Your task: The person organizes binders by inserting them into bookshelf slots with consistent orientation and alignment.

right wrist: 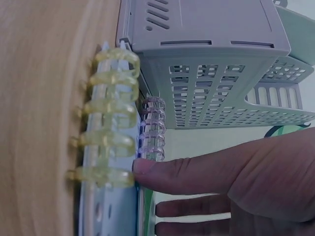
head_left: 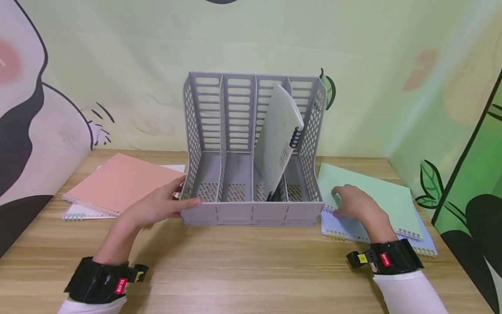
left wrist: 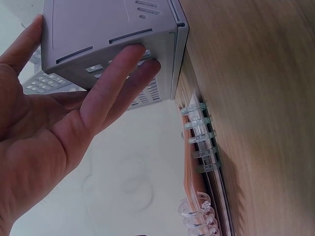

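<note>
A grey file organizer (head_left: 251,213) with upright dividers stands on the table. One spiral notebook (head_left: 274,139) with a pale cover and black coil leans in its third slot from the left. My left hand (head_left: 154,205) touches the organizer's front left corner, thumb at the front and straight fingers along the side. To the right, my right hand (head_left: 358,205) rests at a green spiral notebook (head_left: 376,187) that overlaps a blue spiral notebook (head_left: 349,229). In the right wrist view its thumb (right wrist: 182,174) touches the notebooks' edge, with the other fingers over the green cover.
On the left lies a pink spiral notebook (head_left: 121,179) on top of a white spiral notebook (head_left: 84,211). Behind the wooden table (head_left: 251,270) hangs a pale green printed backdrop (head_left: 137,52), close behind the organizer.
</note>
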Demonstrator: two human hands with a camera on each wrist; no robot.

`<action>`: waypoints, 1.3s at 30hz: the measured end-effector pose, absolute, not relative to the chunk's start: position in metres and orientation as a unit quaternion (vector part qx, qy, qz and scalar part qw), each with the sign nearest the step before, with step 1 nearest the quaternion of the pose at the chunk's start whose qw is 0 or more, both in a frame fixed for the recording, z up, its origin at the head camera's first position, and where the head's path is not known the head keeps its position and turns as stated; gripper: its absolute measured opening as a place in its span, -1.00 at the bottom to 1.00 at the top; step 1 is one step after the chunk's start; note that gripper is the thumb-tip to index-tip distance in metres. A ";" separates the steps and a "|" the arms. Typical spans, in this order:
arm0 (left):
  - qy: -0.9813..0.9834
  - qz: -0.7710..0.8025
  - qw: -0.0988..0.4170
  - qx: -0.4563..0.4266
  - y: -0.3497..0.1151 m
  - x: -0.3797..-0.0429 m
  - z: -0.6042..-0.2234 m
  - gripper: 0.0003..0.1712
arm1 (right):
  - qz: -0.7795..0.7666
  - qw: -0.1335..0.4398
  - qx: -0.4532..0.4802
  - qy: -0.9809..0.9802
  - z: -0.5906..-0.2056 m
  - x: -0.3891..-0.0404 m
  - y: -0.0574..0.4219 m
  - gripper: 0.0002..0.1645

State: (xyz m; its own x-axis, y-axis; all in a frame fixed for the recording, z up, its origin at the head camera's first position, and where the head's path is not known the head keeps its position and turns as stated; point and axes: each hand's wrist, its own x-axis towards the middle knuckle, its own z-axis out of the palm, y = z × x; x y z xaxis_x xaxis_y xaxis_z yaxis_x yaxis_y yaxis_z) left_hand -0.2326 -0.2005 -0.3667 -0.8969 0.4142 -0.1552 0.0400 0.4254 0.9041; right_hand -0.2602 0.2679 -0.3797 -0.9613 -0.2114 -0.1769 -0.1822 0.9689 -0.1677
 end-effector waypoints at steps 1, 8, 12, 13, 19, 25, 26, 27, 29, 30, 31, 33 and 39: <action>0.826 0.517 0.181 0.135 -0.200 -0.233 -0.367 0.02 | -0.071 0.098 -0.104 0.987 -0.380 -0.260 0.268 -0.28; 0.825 0.518 0.181 0.135 -0.200 -0.233 -0.367 0.01 | -0.036 0.108 -0.134 0.984 -0.381 -0.260 0.268 -0.39; 0.826 0.517 0.181 0.133 -0.200 -0.233 -0.367 0.01 | -0.030 0.106 -0.149 0.983 -0.380 -0.259 0.267 -0.47; 0.827 0.516 0.181 0.135 -0.200 -0.232 -0.367 0.01 | -0.032 0.105 -0.150 0.983 -0.380 -0.259 0.267 -0.49; 0.830 0.511 0.177 0.139 -0.200 -0.233 -0.367 -0.03 | -0.042 0.104 -0.151 0.982 -0.379 -0.259 0.266 -0.58; 0.829 0.512 0.176 0.140 -0.200 -0.231 -0.365 -0.03 | -0.052 0.097 -0.146 0.983 -0.379 -0.260 0.266 -0.73; 0.829 0.512 0.176 0.141 -0.200 -0.231 -0.365 -0.02 | -0.052 0.093 -0.146 0.983 -0.380 -0.260 0.267 -0.74; 0.829 0.511 0.176 0.141 -0.200 -0.231 -0.365 -0.02 | -0.053 0.089 -0.146 0.984 -0.380 -0.259 0.267 -0.75; 0.830 0.510 0.176 0.142 -0.200 -0.231 -0.365 -0.03 | -0.053 0.079 -0.143 0.985 -0.380 -0.259 0.267 -0.76; 0.830 0.510 0.176 0.141 -0.200 -0.231 -0.365 -0.03 | -0.054 0.074 -0.139 0.986 -0.380 -0.259 0.267 -0.77; 0.831 0.509 0.176 0.140 -0.200 -0.232 -0.366 -0.03 | -0.056 0.069 -0.134 0.987 -0.380 -0.259 0.267 -0.78; 0.833 0.506 0.176 0.138 -0.200 -0.233 -0.367 -0.04 | -0.053 0.058 -0.124 0.989 -0.380 -0.259 0.267 -0.78; 0.836 0.501 0.175 0.138 -0.200 -0.232 -0.367 -0.05 | -0.042 0.011 -0.107 0.993 -0.381 -0.260 0.266 -0.81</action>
State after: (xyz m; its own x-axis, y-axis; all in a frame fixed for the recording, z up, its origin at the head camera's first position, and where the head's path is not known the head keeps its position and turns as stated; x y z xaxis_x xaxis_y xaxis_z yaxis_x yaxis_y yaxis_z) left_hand -0.2325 -0.2001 -0.3665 -0.9007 0.4059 -0.1548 0.0551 0.4602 0.8861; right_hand -0.2600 0.2662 -0.3815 -0.9770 -0.2129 -0.0139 -0.2109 0.9738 -0.0855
